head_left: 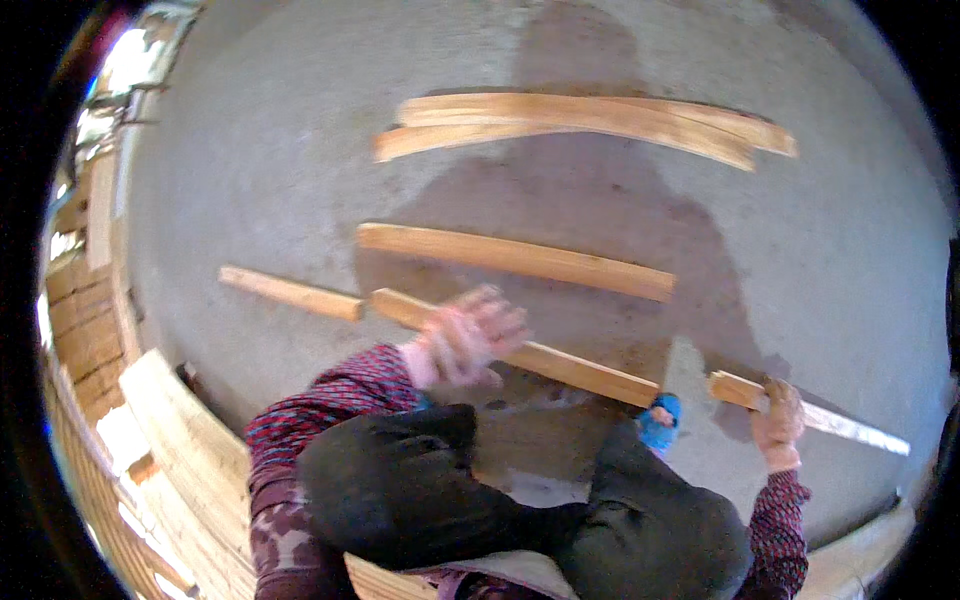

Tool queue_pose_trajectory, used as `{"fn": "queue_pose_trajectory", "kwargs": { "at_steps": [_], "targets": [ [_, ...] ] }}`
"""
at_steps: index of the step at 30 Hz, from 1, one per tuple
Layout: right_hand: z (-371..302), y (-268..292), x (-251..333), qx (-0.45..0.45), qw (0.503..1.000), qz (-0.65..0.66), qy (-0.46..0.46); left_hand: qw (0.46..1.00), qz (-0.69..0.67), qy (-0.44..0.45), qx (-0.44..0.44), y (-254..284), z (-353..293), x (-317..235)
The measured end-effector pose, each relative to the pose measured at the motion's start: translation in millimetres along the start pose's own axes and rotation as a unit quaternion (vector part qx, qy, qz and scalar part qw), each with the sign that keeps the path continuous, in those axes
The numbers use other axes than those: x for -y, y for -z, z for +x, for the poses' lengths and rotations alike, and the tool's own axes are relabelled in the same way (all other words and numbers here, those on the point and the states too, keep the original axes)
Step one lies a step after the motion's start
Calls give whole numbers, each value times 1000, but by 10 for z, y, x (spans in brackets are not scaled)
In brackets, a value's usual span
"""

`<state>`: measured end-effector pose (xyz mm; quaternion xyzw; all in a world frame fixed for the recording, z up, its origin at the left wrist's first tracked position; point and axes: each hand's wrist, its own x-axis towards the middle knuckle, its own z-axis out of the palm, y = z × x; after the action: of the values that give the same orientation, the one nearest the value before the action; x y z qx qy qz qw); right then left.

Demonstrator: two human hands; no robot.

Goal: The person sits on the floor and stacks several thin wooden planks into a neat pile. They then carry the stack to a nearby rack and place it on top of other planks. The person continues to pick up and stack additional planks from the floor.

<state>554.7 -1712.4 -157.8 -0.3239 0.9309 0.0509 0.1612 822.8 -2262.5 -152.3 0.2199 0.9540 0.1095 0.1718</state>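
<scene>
My left hand [468, 336], slightly blurred, is open with its fingers stretched out. It hovers over a wooden plank [590, 374] that slants across the floor before my knees and hides part of it; whether it touches the wood I cannot tell. Off to the right, my right hand [778, 424] is closed around a narrow wooden strip [855, 428], whose other end pokes out left of the fingers. A shorter wooden piece [290, 292] lies left of the slanting plank. Just beyond, another plank [515, 258] rests on the floor.
Farther off, several overlapping planks [580, 115] lie on the grey concrete floor [270, 150]. Long pale boards [195, 450] are at my lower left, with stacked wood [85, 330] behind them. A blue sandal [660, 420] is by the slanting plank's right end. More wood [865, 550] is at lower right.
</scene>
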Motion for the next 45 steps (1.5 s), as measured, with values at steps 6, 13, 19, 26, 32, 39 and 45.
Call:
{"fn": "queue_pose_trajectory", "kwargs": {
  "at_steps": [6, 13, 19, 26, 32, 39, 45],
  "targets": [
    [347, 405, 586, -87, 989, 106, 45, 989, 27, 140, -31, 37, -58, -478],
    [429, 892, 936, -125, 976, 173, 49, 960, 105, 239, -105, 326, 39, 212],
    [379, 843, 1363, -173, 959, 190, 122, 964, 35, 257, -57, 202, 147, 459],
    [565, 679, 2888, -256, 935, 174, 173, 251, -887, 325, -212, 98, 169, -883],
    [589, 981, 3404, -192, 884, 357, 232, 288, -833, 148, -449, 263, -10, -398],
    [584, 769, 1783, -88, 981, 174, 17, 278, -770, 253, -515, 540, -204, -305],
    [846, 367, 1598, -121, 990, 55, 49, 572, -629, 218, -479, 571, 10, -182]
  ]
}}
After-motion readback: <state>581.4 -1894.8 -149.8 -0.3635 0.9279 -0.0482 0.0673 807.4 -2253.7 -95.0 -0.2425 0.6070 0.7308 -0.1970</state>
